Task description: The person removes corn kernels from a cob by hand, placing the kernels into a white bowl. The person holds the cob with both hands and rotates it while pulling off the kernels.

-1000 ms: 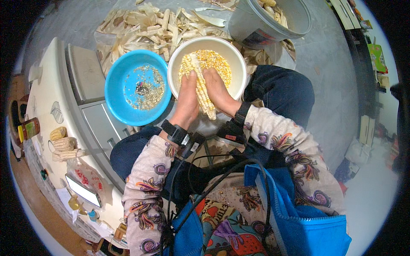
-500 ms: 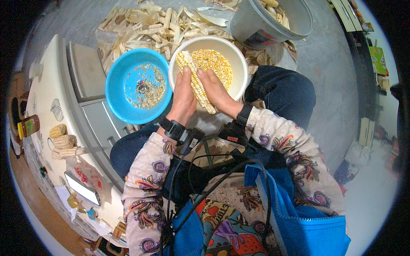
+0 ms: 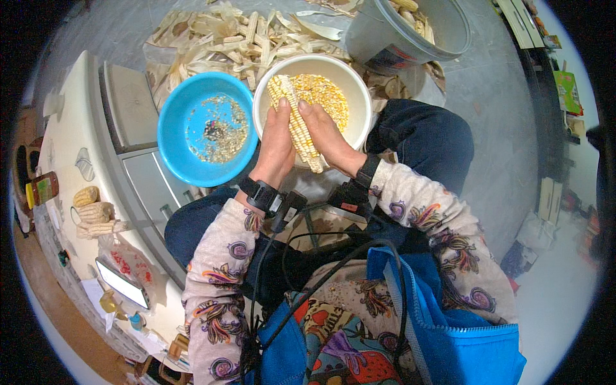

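On the far left, a few cobs (image 3: 95, 212) are lying on a white counter (image 3: 70, 135), well apart from the work. Next comes a blue bowl (image 3: 206, 128) holding only a thin scatter of kernels and chaff; it is sitting just beside a white bowl (image 3: 312, 102), their rims touching or nearly so.

The left hand (image 3: 277, 144) is gripping the cob (image 3: 295, 123) from its left side, fingers curled narrowly around it and thumb lying along the rows. The cob is slanting over the white bowl, its top end above the heap of loose kernels (image 3: 324, 102) and its lower end reaching past the near rim toward the lap. The right hand (image 3: 326, 138) is clasping the cob from the right, fingers closed on it, thumb pressing against the kernels.

To do this well, the thumbs should be pushing sideways along one row at a time, from an already bare strip, so that kernels are tipping off rather than crushing. It seems wise to be keeping the working part of the cob over the white bowl, since the lower end is hanging outside it and kernels freed there may be dropping on the lap.

Behind, husks (image 3: 218, 35) are lying in a pile, and farther right a grey bucket (image 3: 410, 32) is holding more cobs.
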Action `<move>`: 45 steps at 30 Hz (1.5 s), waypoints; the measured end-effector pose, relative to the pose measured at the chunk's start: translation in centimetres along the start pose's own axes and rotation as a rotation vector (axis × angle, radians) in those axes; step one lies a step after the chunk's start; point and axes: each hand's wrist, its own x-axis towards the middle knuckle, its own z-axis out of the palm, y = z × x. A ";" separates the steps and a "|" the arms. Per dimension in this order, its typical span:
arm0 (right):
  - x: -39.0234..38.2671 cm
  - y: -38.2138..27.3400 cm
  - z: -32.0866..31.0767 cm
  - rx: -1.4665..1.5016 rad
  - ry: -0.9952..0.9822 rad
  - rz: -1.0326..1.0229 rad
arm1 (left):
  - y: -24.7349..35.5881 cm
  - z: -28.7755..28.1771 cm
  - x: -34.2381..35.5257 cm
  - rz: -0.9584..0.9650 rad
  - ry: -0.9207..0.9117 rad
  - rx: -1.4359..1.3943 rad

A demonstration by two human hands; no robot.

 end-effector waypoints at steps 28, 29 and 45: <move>-0.2 0.9 -0.6 0.342 -0.064 0.118 | 0.6 -0.9 1.5 -0.039 0.076 -0.152; -0.3 0.5 -0.7 0.374 -0.080 0.143 | 0.7 -1.0 1.5 -0.033 0.080 -0.171; -1.2 -0.6 0.9 0.211 -0.050 -0.030 | -0.7 2.0 -1.4 0.310 0.171 0.275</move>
